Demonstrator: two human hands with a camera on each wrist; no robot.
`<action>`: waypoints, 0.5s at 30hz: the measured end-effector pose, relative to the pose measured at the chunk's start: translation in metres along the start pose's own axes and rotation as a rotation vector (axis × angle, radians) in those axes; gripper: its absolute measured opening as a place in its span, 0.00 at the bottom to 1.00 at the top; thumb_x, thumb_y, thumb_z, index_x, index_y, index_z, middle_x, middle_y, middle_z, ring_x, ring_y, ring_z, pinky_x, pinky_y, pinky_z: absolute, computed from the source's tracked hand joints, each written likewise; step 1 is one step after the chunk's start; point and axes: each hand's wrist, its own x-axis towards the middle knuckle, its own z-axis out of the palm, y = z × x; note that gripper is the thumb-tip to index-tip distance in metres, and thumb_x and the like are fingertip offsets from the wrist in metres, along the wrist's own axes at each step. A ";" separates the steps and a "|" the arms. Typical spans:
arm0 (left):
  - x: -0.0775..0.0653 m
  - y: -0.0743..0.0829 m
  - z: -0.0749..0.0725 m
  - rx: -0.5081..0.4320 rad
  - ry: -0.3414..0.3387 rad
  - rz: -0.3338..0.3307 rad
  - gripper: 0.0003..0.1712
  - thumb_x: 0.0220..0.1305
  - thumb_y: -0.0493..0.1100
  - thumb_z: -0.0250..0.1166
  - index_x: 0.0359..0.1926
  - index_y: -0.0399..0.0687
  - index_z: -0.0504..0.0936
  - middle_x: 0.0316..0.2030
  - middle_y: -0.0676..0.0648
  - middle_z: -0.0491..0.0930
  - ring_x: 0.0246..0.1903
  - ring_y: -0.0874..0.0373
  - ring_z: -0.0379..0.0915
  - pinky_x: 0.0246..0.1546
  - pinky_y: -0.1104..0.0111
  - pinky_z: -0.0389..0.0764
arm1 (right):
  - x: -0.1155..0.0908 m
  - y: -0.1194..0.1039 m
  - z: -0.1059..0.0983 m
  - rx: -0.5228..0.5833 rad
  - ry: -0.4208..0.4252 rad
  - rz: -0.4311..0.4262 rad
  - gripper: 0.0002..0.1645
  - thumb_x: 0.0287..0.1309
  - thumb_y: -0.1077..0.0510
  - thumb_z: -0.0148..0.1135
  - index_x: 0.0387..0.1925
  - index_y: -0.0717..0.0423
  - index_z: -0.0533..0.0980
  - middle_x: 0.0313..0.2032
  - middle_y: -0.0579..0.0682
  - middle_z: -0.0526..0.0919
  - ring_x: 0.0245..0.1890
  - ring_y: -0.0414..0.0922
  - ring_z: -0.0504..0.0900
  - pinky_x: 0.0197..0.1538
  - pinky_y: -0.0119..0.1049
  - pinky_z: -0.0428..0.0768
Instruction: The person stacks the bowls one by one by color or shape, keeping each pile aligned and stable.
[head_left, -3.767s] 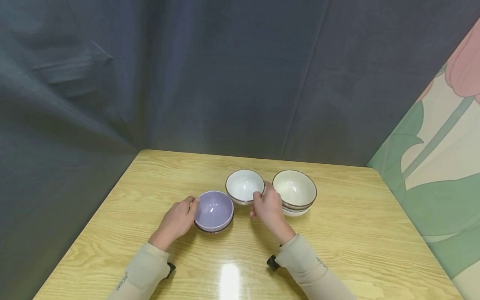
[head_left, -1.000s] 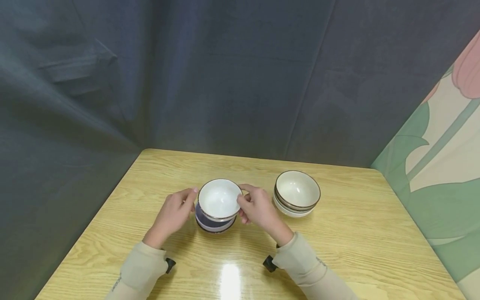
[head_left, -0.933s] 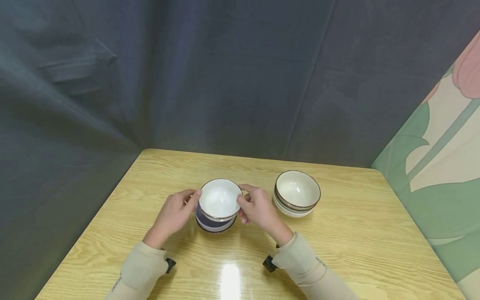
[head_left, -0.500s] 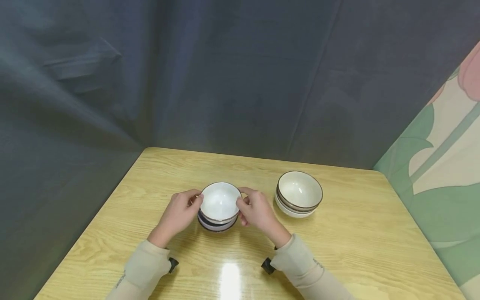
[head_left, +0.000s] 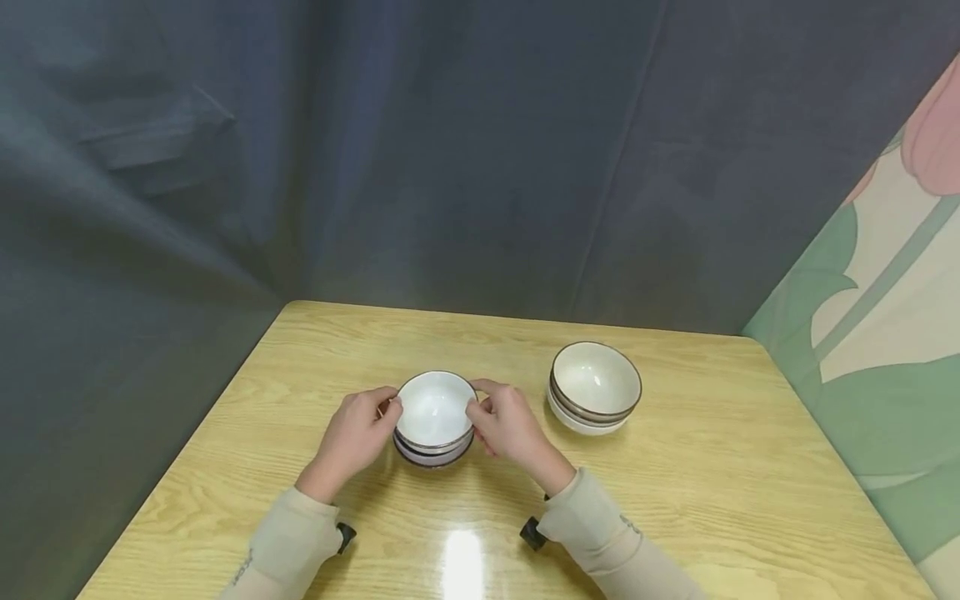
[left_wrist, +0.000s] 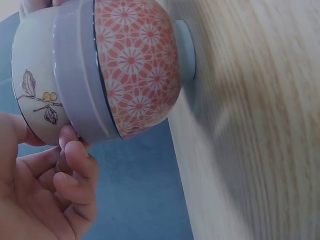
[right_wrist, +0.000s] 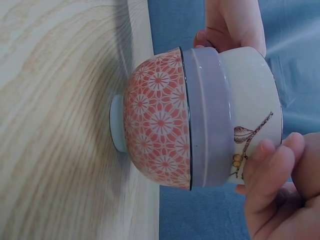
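A white bowl (head_left: 437, 408) with a thin dark rim sits nested in a purple bowl (right_wrist: 210, 115). Beneath that, a red flower-patterned bowl (right_wrist: 157, 120) stands on the table on its pale foot. My left hand (head_left: 354, 435) pinches the white bowl's rim on the left, thumb over the edge. From the opposite side my right hand (head_left: 513, 429) pinches the same rim. Both wrist views show a brown twig with yellow berries on the white bowl's outer wall. The insides of the two lower bowls are hidden.
To the right stands another stack of bowls, topped by a cream bowl (head_left: 596, 379) with a brown rim. A wooden table (head_left: 712, 467) lies under everything. Behind it hangs a dark cloth (head_left: 465, 167), and a flower-printed surface (head_left: 900, 333) borders the right side.
My right hand has brought the white bowl left from beside the cream stack and down into the purple bowl. My left hand has moved from the purple bowl to the white bowl's rim.
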 end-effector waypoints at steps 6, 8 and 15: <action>0.000 -0.002 0.003 0.019 0.003 -0.002 0.14 0.64 0.42 0.50 0.37 0.44 0.82 0.22 0.50 0.77 0.16 0.60 0.64 0.16 0.66 0.71 | 0.001 0.002 0.003 0.003 -0.011 -0.009 0.23 0.61 0.60 0.47 0.58 0.63 0.67 0.11 0.63 0.77 0.01 0.41 0.65 0.05 0.29 0.64; 0.000 -0.003 0.004 0.028 0.000 -0.008 0.15 0.64 0.42 0.50 0.40 0.41 0.82 0.23 0.49 0.78 0.17 0.60 0.65 0.17 0.66 0.71 | 0.000 0.003 0.004 0.002 -0.015 -0.005 0.24 0.61 0.61 0.47 0.59 0.63 0.67 0.11 0.64 0.77 0.01 0.41 0.65 0.05 0.28 0.64; 0.000 -0.007 0.007 0.042 -0.001 -0.013 0.15 0.63 0.42 0.50 0.39 0.40 0.82 0.20 0.49 0.75 0.18 0.59 0.64 0.16 0.66 0.68 | 0.000 0.004 0.006 0.011 -0.017 0.000 0.24 0.61 0.61 0.47 0.59 0.62 0.67 0.11 0.63 0.77 0.01 0.42 0.65 0.04 0.29 0.63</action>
